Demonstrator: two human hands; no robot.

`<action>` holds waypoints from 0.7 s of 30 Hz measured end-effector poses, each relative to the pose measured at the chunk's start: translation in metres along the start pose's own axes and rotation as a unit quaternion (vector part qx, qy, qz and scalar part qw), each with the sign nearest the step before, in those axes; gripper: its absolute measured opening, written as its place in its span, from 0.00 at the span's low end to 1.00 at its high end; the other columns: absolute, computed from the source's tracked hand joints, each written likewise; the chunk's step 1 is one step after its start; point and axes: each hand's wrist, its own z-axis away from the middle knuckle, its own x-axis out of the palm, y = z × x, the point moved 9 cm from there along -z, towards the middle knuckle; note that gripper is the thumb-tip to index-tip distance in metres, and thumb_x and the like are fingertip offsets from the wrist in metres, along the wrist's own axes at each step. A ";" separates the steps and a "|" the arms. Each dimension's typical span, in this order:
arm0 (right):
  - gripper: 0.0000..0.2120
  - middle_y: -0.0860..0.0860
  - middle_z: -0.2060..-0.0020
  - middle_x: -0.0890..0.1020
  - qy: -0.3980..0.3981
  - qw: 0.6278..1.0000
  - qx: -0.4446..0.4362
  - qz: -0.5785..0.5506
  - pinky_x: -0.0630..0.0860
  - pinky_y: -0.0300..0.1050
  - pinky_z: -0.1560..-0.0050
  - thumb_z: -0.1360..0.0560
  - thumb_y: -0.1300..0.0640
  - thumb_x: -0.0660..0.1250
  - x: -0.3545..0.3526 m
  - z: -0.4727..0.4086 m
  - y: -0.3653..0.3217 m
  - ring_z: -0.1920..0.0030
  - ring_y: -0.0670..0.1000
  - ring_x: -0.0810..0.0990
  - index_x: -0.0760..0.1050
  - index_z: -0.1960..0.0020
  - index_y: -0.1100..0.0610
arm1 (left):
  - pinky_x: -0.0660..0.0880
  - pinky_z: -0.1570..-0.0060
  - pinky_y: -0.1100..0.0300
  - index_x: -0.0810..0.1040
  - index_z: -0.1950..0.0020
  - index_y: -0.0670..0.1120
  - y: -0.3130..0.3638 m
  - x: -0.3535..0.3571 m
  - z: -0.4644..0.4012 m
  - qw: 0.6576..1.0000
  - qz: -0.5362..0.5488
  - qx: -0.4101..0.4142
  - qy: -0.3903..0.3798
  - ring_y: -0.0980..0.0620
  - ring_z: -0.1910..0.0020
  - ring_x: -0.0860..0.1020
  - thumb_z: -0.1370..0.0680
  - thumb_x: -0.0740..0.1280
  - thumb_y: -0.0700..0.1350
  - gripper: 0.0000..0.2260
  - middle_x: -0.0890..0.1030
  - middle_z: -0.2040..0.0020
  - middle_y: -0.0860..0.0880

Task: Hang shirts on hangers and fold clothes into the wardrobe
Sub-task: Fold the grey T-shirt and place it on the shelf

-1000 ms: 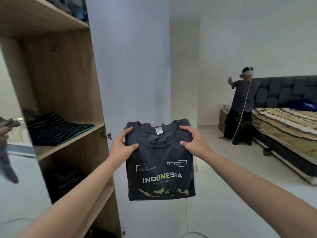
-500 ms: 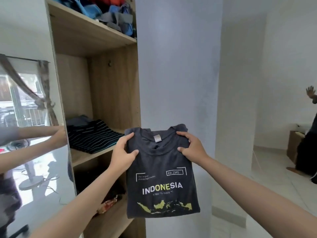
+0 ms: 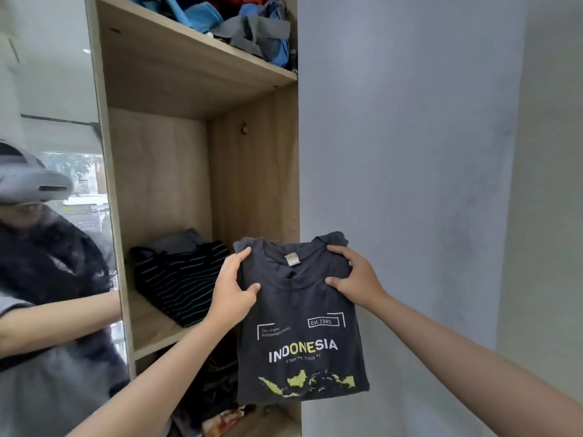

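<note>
A folded dark grey T-shirt (image 3: 299,339) with an "INDONESIA" print hangs in front of me, held at its collar end. My left hand (image 3: 232,290) grips its top left corner and my right hand (image 3: 356,279) grips its top right corner. The shirt is in front of the right edge of an open wooden wardrobe (image 3: 252,171). On the middle shelf (image 3: 151,326) lies a folded black striped garment (image 3: 179,279) with a grey piece behind it.
The top shelf holds a heap of blue, grey and red clothes (image 3: 246,23). More dark clothes (image 3: 217,389) fill the shelf below. A mirrored door (image 3: 53,247) on the left reflects me. A white wall (image 3: 410,184) stands right of the wardrobe.
The view has swung left toward the wardrobe, so its shelves now fill the frame and the bed and other person are gone. Both hands keep the same hold on the shirt.
</note>
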 end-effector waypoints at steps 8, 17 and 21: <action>0.31 0.47 0.43 0.78 -0.053 0.994 -0.070 -0.059 0.75 0.46 0.39 0.36 0.67 0.75 0.040 -0.078 -0.003 0.43 0.48 0.78 0.74 0.37 0.49 | 0.70 0.34 0.52 0.69 0.31 0.52 -0.023 -0.022 -0.040 0.996 -0.010 -0.029 0.084 0.55 0.35 0.71 0.29 0.71 0.32 0.30 0.71 0.36 0.55; 0.31 0.50 0.40 0.77 -0.148 0.972 -0.154 -0.097 0.72 0.37 0.39 0.36 0.67 0.76 0.063 -0.169 -0.035 0.40 0.50 0.77 0.73 0.35 0.52 | 0.75 0.40 0.54 0.71 0.33 0.50 -0.004 -0.065 -0.076 0.977 0.023 -0.053 0.203 0.55 0.41 0.75 0.30 0.70 0.28 0.29 0.74 0.37 0.50; 0.31 0.51 0.38 0.76 -0.192 0.957 -0.182 -0.115 0.72 0.49 0.35 0.36 0.66 0.76 0.082 -0.196 -0.054 0.39 0.51 0.75 0.73 0.35 0.51 | 0.77 0.44 0.54 0.72 0.33 0.50 0.008 -0.087 -0.081 0.965 0.023 -0.060 0.254 0.53 0.43 0.76 0.31 0.69 0.27 0.30 0.75 0.38 0.48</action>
